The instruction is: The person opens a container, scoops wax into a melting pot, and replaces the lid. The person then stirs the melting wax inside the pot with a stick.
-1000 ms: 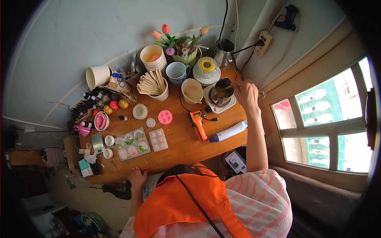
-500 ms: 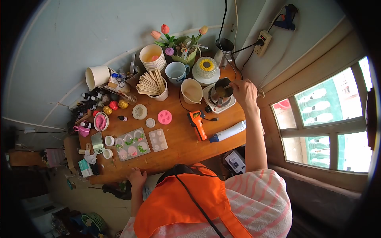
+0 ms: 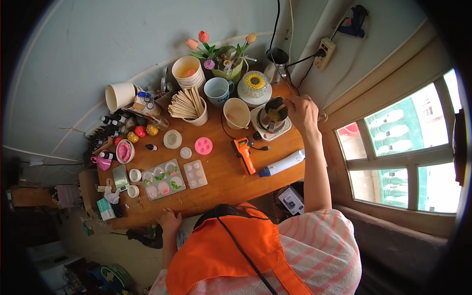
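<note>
My right hand (image 3: 304, 113) is closed in a pinch on a wooden stir stick (image 3: 280, 104). The stick reaches into a metal pouring pitcher (image 3: 274, 114), which stands on a small white hot plate (image 3: 278, 135) at the table's right back. Some yellowish content shows inside the pitcher. My left hand (image 3: 169, 220) lies on the table's front edge, fingers loosely spread, holding nothing. An orange infrared thermometer (image 3: 244, 156) and a pale blue heat gun (image 3: 282, 163) lie in front of the hot plate. Left of the hot plate stands a paper cup (image 3: 237, 114).
On the wooden table (image 3: 221, 179) are a silicone mold with green and pink bits (image 3: 164, 180), a smaller mold (image 3: 195, 174) and a pink mold (image 3: 203, 146). Behind them stand a cup of wooden sticks (image 3: 197, 115), a mug (image 3: 218, 91) and stacked paper cups (image 3: 188, 71).
The stick has shifted slightly inside the pitcher with a small motion of my right hand. My left hand stays on the table edge.
</note>
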The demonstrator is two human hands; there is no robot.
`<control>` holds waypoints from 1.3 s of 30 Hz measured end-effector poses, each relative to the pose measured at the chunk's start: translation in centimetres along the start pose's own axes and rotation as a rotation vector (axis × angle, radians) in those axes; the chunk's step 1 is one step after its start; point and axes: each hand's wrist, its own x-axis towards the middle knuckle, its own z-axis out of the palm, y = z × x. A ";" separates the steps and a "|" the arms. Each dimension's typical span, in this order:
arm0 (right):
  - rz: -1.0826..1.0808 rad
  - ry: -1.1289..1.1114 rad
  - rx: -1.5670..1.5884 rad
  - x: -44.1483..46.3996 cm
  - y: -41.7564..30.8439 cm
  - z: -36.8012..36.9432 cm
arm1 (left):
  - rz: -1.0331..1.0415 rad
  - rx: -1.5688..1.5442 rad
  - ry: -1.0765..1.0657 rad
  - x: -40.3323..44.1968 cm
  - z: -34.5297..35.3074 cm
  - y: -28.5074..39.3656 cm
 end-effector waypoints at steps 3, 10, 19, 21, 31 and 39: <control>-0.018 -0.042 -0.006 -0.4 -0.4 0.3 | -0.004 0.009 -0.005 -0.1 -0.2 0.1; -0.062 -0.094 0.164 -0.3 -0.6 1.0 | -0.005 0.003 0.014 -0.1 0.1 0.1; -0.077 -0.085 0.020 -0.3 0.0 0.4 | -0.017 -0.018 -0.017 -0.1 0.0 0.1; -0.032 -0.057 0.017 -0.1 -0.7 0.1 | -0.007 -0.012 0.011 0.0 0.2 -0.1; -0.086 -0.042 0.152 -0.2 -0.7 1.5 | 0.009 -0.007 0.027 0.1 0.4 -0.3; 0.028 -0.054 -0.036 0.0 -0.5 0.1 | -0.020 0.009 0.026 -0.1 0.2 0.0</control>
